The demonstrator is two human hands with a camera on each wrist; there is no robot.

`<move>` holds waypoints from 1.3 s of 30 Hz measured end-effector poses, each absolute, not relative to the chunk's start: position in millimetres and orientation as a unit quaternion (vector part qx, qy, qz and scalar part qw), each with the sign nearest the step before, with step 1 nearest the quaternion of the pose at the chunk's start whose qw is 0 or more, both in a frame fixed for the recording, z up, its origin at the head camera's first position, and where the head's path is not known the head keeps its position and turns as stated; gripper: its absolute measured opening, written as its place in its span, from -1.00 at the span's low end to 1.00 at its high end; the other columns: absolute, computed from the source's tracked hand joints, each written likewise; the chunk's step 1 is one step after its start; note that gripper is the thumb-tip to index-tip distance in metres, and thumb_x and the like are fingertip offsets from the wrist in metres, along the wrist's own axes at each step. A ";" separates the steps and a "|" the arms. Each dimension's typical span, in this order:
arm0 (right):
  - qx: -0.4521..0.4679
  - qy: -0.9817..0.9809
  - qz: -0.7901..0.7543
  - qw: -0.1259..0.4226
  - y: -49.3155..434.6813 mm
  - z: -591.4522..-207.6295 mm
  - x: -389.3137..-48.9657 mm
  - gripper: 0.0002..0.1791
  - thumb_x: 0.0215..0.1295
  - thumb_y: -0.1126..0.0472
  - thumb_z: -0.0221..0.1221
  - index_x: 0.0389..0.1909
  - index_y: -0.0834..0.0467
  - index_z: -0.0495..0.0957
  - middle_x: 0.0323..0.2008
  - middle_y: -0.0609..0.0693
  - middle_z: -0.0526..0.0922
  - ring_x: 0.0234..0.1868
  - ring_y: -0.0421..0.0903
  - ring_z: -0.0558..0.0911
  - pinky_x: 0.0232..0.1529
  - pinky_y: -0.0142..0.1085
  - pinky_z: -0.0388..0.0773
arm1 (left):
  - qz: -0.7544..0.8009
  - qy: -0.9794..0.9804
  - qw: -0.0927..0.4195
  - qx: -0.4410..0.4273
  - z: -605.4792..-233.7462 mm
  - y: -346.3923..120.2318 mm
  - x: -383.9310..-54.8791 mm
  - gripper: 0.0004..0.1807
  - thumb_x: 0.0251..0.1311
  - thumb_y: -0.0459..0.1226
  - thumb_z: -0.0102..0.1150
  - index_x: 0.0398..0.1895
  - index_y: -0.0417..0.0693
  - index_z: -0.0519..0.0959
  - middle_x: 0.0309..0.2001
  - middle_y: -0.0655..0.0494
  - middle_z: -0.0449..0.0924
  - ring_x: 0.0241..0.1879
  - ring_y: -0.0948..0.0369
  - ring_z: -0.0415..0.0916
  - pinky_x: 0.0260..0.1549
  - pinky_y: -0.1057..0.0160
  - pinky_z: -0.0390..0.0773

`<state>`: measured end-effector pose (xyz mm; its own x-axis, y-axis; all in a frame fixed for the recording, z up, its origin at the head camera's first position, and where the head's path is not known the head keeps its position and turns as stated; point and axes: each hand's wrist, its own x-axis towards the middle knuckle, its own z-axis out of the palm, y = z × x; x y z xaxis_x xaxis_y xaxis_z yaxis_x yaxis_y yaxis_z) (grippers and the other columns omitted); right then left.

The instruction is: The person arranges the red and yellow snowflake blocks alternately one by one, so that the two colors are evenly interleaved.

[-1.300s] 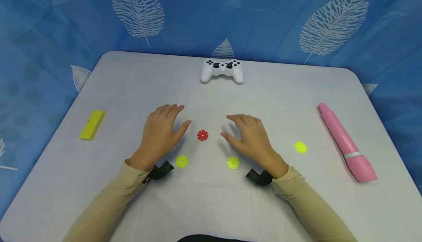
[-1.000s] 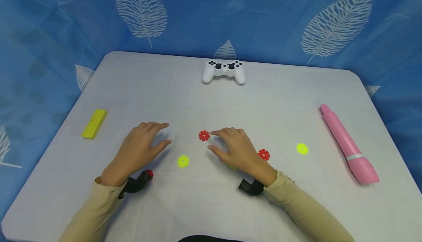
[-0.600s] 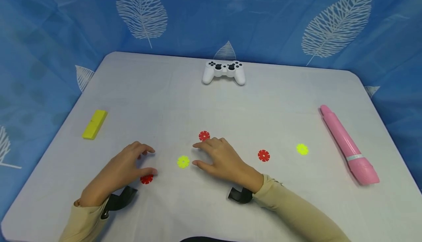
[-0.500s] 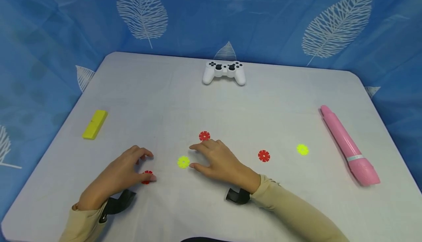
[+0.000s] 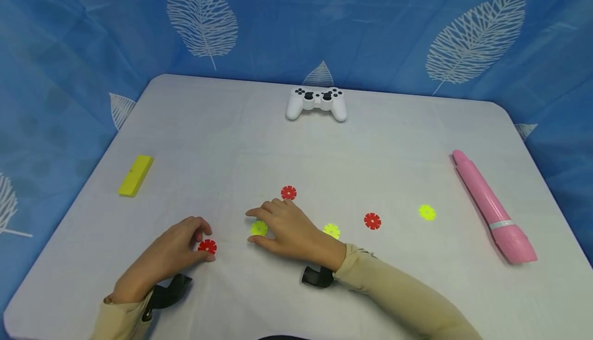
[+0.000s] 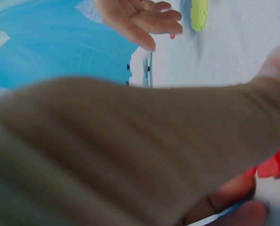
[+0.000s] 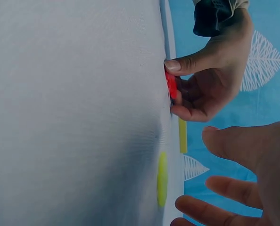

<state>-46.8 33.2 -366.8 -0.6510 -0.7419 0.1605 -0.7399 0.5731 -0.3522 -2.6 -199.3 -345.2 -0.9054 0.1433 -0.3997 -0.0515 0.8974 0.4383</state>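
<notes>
My left hand (image 5: 171, 252) is low at the left, thumb and curled fingers on opposite edges of a red notched plastic disc (image 5: 207, 247). In the right wrist view that red disc (image 7: 171, 84) sits between the thumb and fingertips of the left hand (image 7: 210, 70). My right hand (image 5: 292, 232) has thumb and forefinger spread about a yellow notched disc (image 5: 259, 228). The right wrist view shows this yellow disc (image 7: 162, 179) flat on the cloth, apart from the extended fingers (image 7: 210, 209). In the left wrist view a sleeve (image 6: 107, 146) hides much of the left hand.
Another red disc (image 5: 289, 192) lies just beyond my right hand. To the right are a yellow disc (image 5: 331, 231), a red disc (image 5: 372, 221) and a yellow disc (image 5: 427, 212). A white game controller (image 5: 317, 103), yellow block (image 5: 136, 175) and long pink banded object (image 5: 493, 206) lie farther out.
Both hands have come down toward the near left. The left thumb and fingers have come round the red disc. My right hand has reached the yellow disc, uncovering another behind it.
</notes>
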 end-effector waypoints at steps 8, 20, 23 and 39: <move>-0.416 0.887 -0.201 0.018 28.7 -367.9 -48.7 -0.54 0.12 -0.10 0.16 0.03 0.00 0.48 -0.18 -0.14 0.58 -0.17 -0.21 0.50 -0.16 -0.36 0.40 | 0.254 0.940 0.225 0.041 -345.9 -200.2 -5.6 -0.64 -0.20 -0.20 0.42 -0.38 -0.08 0.45 -0.53 0.15 0.37 -0.50 0.26 0.28 -0.57 0.40 0.30; -0.396 0.887 -0.224 0.080 29.5 -366.0 -56.3 -0.54 0.14 -0.08 0.16 0.06 -0.02 0.45 -0.17 -0.15 0.56 -0.20 -0.24 0.50 -0.17 -0.40 0.42 | 0.313 0.934 0.123 0.126 -346.7 -193.6 -49.1 -0.71 -0.05 -0.30 0.31 -0.24 -0.12 0.50 -0.56 0.16 0.49 -0.58 0.33 0.31 -0.60 0.41 0.34; -0.384 0.883 -0.249 0.105 30.2 -364.8 -59.5 -0.55 0.15 -0.06 0.15 0.06 -0.01 0.45 -0.19 -0.14 0.56 -0.18 -0.25 0.51 -0.15 -0.40 0.44 | 0.326 0.933 0.089 0.126 -349.5 -188.0 -69.0 -0.73 -0.03 -0.32 0.29 -0.22 -0.12 0.51 -0.52 0.10 0.51 -0.54 0.29 0.36 -0.56 0.41 0.38; -0.365 0.877 -0.285 0.132 31.7 -364.0 -68.9 -0.56 0.16 -0.02 0.16 0.06 0.02 0.45 -0.22 -0.13 0.56 -0.15 -0.26 0.52 -0.11 -0.43 0.44 | 0.400 0.914 0.007 0.064 -375.1 -158.8 -152.3 -0.72 0.04 -0.30 0.25 -0.15 -0.18 0.58 -0.30 -0.10 0.64 -0.34 0.11 0.54 -0.34 0.27 0.45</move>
